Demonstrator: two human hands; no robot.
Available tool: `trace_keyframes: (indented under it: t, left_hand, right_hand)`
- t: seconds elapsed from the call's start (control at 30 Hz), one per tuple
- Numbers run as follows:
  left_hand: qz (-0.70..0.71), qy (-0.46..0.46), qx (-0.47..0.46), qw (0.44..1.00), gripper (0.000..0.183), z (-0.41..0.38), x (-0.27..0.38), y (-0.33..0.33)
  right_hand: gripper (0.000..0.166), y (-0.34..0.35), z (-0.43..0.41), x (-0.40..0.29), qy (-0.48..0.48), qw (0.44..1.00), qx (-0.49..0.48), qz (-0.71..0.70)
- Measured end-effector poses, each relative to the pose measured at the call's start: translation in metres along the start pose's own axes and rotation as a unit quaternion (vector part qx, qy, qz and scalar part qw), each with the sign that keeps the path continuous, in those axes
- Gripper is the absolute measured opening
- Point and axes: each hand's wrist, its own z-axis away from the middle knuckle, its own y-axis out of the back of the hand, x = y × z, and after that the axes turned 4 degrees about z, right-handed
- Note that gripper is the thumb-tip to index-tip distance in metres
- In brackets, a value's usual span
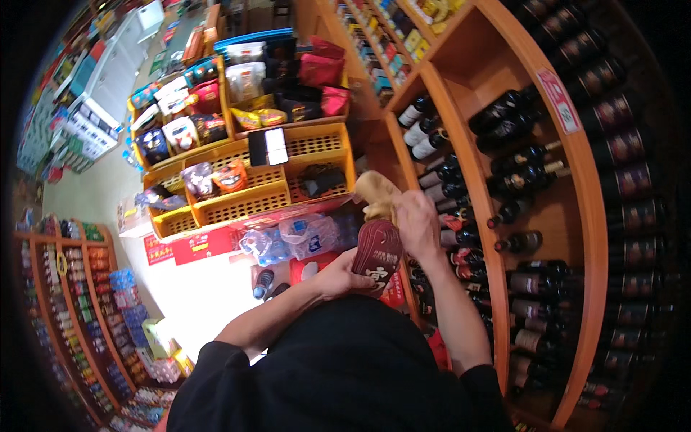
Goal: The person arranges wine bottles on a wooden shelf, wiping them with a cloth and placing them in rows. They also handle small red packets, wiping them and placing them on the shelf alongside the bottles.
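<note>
My left hand [344, 276] is wrapped around the lower part of a dark red container [379, 245], probably a bottle, with rounded shoulders, fine lines and pale writing. It is held tilted in front of my waist. In my right hand [419, 224] is a bunched tan cloth [376, 190], gripped just above and against the container's upper end. The cloth hides that end, so I cannot tell whether it has a cap. Part of the container's base is hidden by my left fingers.
A wooden rack [488, 216] of wine bottles stands close on my right. Ahead is a yellow crate display [243, 208] with snack bags and a phone [277, 146]. Wrapped water bottles [310, 237] sit below it. Stocked shelves [75, 302] stand at left.
</note>
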Motion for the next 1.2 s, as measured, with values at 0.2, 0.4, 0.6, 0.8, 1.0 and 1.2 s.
trace_keyframes:
  t: [0.2,0.4,0.6,0.8,1.0,1.2]
  left_hand:
    - [-0.011,-0.034,0.048,0.998,0.055,-0.01,0.017,-0.027]
    - [-0.131,-0.078,-0.059,0.986,0.067,-0.048,0.022,-0.051]
    - [-0.002,-0.006,-0.032,0.999,0.066,-0.073,0.009,-0.075]
    - [0.025,-0.001,-0.073,0.997,0.049,-0.113,-0.017,-0.112]
    - [0.03,-0.036,-0.059,0.997,0.043,-0.133,-0.015,-0.138]
    - [-0.038,0.013,-0.055,0.998,0.057,-0.125,-0.009,-0.152]
  right_hand:
    - [0.034,0.051,0.034,0.052,-0.134,0.99,-0.039,-0.037]
    - [0.065,0.071,0.081,-0.008,-0.22,0.958,-0.087,-0.162]
    - [0.053,0.101,0.103,0.003,-0.206,0.938,0.029,-0.277]
    - [0.04,0.146,0.133,0.022,-0.278,0.954,0.041,-0.102]
    - [0.018,0.261,0.161,0.065,-0.294,0.907,0.205,-0.219]
    - [0.032,0.516,0.107,0.039,-0.164,0.894,0.414,0.047]
